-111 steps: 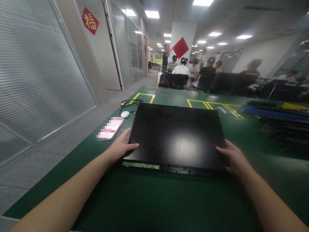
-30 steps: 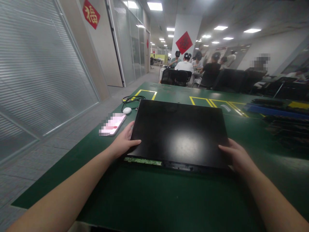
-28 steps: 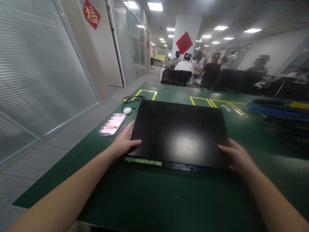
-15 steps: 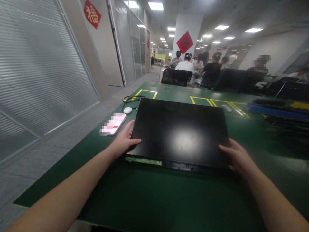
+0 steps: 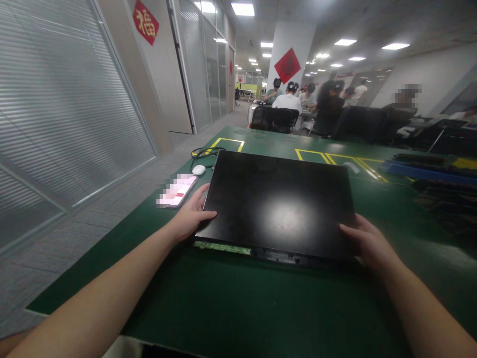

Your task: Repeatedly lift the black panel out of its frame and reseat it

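Note:
A black display panel [image 5: 278, 199] lies before me over the green table [image 5: 238, 303], its glossy face up and a bright reflection on it. A strip of green circuit board [image 5: 223, 247] shows along its near edge, on the left. My left hand [image 5: 194, 213] grips the panel's left side, thumb on top of the face. On the opposite side my right hand [image 5: 367, 238] holds the right edge, its thumb also on top. The other fingers of both hands are partly hidden by the panel. Whether the panel rests on the table or is slightly raised, I cannot tell.
Left of the panel lie a phone [image 5: 179, 191] with a lit screen, a white round case [image 5: 198, 170] and a coiled black cable [image 5: 203, 152]. Dark parts and a blue tray [image 5: 413, 170] sit at the right. Several people sit beyond black chairs [image 5: 274, 118].
The view has shifted very slightly. Both hands keep their grip on the panel, which stays in nearly the same place.

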A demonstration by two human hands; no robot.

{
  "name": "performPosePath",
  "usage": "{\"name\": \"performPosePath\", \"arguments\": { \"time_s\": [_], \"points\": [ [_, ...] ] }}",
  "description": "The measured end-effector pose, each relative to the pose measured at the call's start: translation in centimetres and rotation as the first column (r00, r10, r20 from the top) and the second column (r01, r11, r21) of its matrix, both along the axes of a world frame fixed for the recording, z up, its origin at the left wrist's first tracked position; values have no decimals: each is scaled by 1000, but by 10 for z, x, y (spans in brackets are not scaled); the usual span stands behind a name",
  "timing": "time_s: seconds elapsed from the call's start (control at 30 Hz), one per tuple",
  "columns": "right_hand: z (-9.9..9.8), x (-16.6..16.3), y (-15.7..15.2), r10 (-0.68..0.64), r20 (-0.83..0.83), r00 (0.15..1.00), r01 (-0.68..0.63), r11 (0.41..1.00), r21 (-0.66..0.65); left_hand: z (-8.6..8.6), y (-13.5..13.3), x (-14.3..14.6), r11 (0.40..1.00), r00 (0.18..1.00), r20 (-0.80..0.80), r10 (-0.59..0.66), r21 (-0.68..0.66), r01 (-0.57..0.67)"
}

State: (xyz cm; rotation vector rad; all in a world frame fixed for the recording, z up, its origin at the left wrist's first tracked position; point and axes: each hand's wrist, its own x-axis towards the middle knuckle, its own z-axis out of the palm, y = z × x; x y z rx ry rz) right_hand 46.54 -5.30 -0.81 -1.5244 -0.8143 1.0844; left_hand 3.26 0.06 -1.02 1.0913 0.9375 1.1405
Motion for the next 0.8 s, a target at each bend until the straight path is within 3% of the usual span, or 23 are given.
{"name": "performPosePath", "arguments": {
  "time_s": [0.5, 0.8],
  "points": [
    [4, -3, 0, -33, 14, 999, 34, 999, -15, -4, 1, -1, 999, 995, -100, -19, 36, 23],
    [5, -3, -1, -22, 26, 999, 23, 1000, -8, 3, -3, 4, 1000, 994, -103, 22, 25, -19]
  ]
}}
